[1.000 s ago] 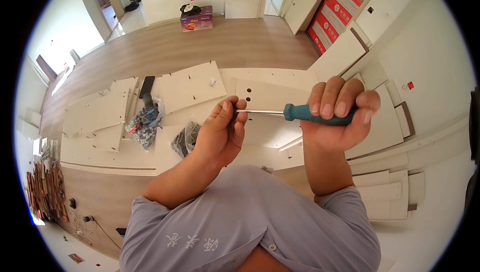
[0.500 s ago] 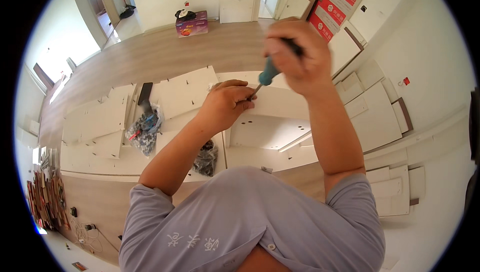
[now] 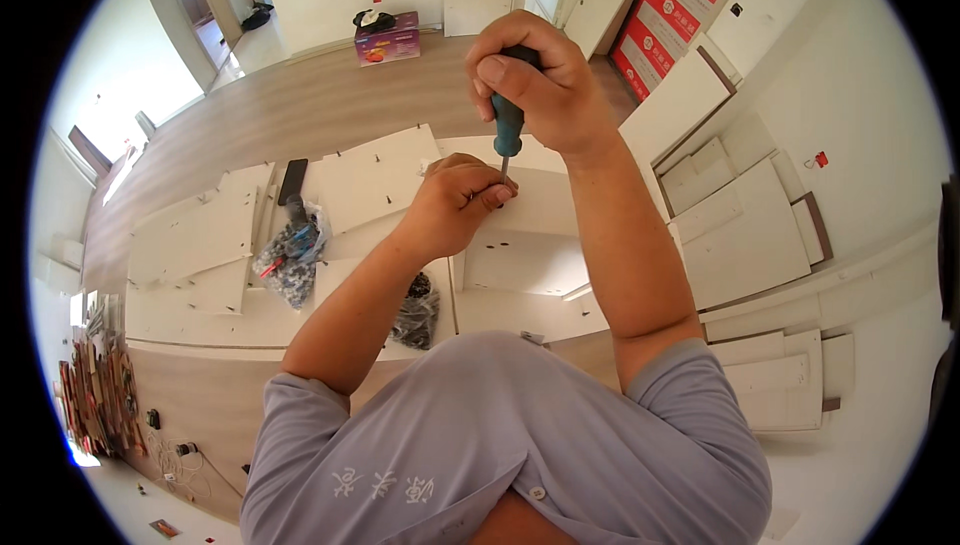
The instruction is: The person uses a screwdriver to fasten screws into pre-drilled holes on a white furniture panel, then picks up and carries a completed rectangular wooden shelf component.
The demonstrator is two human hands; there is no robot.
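Note:
My right hand (image 3: 555, 90) is wrapped round the handle of a screwdriver (image 3: 508, 127), teal with a black end. The tool stands almost upright, its thin metal shaft pointing down. At the shaft's lower end my left hand (image 3: 445, 210) has thumb and fingers pinched together; what lies between them, a fastener or the shaft tip, is hidden. Both hands are over a white furniture panel (image 3: 548, 207), part of a box-like piece with an open compartment. Several dark holes show on the inner white board (image 3: 530, 263) below it.
Left of my arm, white boards (image 3: 190, 245) with upright pegs lie stacked, beside a clear bag of small hardware (image 3: 292, 263) and a long black piece (image 3: 292, 183). A bag of dark fittings (image 3: 415, 315) sits near my left forearm. More panels (image 3: 740, 235) lean at the right wall.
My right hand has moved left with the screwdriver, which has gone from slanted to nearly upright. The left hand keeps its pinch at almost the same spot.

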